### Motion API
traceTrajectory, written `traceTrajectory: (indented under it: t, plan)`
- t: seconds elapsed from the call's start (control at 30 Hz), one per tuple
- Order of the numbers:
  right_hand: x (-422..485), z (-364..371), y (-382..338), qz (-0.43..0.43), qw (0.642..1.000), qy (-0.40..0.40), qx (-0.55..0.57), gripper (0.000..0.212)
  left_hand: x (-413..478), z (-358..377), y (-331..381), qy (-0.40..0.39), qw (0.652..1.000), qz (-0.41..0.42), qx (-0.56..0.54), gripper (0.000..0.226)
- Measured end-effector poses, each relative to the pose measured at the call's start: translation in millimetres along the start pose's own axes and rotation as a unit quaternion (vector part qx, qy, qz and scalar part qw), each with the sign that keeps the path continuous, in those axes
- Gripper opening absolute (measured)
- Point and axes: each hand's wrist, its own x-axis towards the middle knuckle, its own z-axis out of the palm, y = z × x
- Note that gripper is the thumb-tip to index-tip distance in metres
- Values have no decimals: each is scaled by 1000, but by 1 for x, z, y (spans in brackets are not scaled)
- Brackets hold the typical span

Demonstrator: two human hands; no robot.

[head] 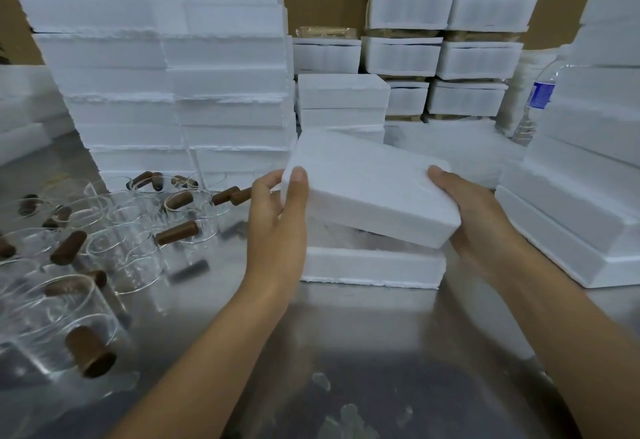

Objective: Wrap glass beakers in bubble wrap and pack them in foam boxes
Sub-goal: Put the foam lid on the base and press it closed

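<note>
A white foam lid is tilted above an open foam box base on the metal table. My left hand grips the lid's left end, thumb on top. At the lid's right end, my right hand holds it with fingers curled underneath. Bubble wrap shows in the gap between lid and base; what it holds is hidden. Several glass beakers with brown wooden handles stand and lie on the table to the left.
Tall stacks of foam boxes rise behind the beakers, with more foam stacks at the right. Closed packed boxes are piled at the back. A water bottle stands between stacks. Bubble-wrap scraps lie near the table's front.
</note>
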Motion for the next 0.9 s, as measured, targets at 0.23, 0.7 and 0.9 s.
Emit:
traceTrajectory:
  t: [0.23,0.7,0.9]
  plan:
    - [8,4,6,40,999,-7,-7,19,-2,-3,-9,63,989,-14,130,29]
    - [7,7,12,72,997,2,32,14,12,-6,-12,-87,995,-1,56,48]
    - [11,5,10,92,995,2,28,19,11,0,-23,-51,996,-10,66,40]
